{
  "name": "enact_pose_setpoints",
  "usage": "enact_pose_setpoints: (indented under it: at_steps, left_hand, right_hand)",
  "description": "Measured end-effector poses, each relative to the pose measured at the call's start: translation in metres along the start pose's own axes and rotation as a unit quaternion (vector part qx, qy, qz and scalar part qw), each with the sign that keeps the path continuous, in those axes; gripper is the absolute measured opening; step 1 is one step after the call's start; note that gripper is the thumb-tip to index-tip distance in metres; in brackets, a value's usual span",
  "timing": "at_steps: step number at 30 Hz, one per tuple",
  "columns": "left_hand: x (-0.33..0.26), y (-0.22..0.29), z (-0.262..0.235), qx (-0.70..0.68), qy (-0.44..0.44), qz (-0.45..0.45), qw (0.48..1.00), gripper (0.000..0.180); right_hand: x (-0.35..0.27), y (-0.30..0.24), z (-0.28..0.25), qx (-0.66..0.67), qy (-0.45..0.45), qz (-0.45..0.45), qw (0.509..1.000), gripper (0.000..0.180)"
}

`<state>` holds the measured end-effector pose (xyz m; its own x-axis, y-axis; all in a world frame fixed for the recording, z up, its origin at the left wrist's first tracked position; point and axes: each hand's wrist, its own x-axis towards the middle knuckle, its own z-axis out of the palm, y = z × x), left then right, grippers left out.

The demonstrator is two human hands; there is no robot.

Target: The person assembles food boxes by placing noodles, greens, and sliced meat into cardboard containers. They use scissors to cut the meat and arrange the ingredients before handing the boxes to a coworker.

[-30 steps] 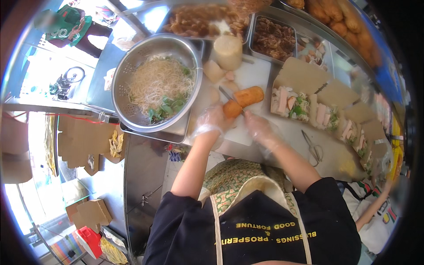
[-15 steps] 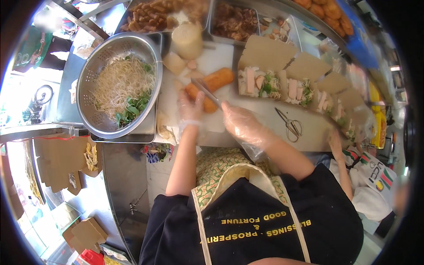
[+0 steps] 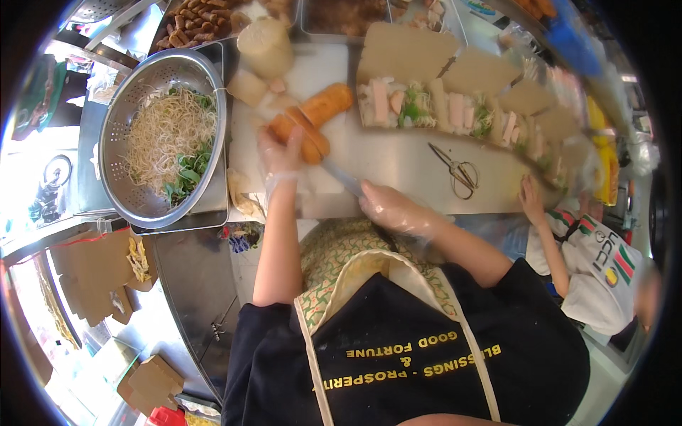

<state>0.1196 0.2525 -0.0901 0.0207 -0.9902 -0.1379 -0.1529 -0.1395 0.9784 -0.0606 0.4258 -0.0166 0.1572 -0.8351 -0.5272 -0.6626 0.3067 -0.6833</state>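
Note:
On a white cutting board (image 3: 320, 65) lie long orange-brown fried rolls (image 3: 328, 103), one at a slant with a cut end and a piece beside it. My left hand (image 3: 277, 154), in a clear plastic glove, is closed around the near-left end of the fried food. My right hand (image 3: 389, 207), also gloved, grips a knife (image 3: 342, 176) by its handle. The blade points up and left, low beside the near piece; its tip is at or under that piece. A pale cylindrical block (image 3: 265, 48) and a flat pale slice (image 3: 248, 88) are behind my left hand.
A steel colander (image 3: 111, 160) of bean sprouts (image 3: 169, 128) and green leaves stands left. Open cardboard boxes (image 3: 408, 53) with filled food line the back right. Scissors (image 3: 458, 172) lie on the counter; another person's hand (image 3: 531, 195) rests at its right edge. Trays of fried food (image 3: 192, 25) stand behind.
The knife has come off the top of the roll and is now lower, toward me. A cut gap shows in the fried food. The whole view has shifted.

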Motion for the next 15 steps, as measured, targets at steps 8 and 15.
enact_pose_setpoints:
  at_steps: [8, 15]
  left_hand:
    - [-0.017, 0.074, -0.026, 0.529, -0.147, 0.164, 0.820, 0.052]
    - [-0.033, 0.079, -0.033, 0.513, -0.190, 0.094, 0.832, 0.051]
  right_hand:
    - [0.021, 0.013, -0.052, 0.002, 0.030, -0.059, 0.998, 0.031]
    - [0.016, -0.028, -0.040, 0.000, 0.112, 0.031, 0.993, 0.030]
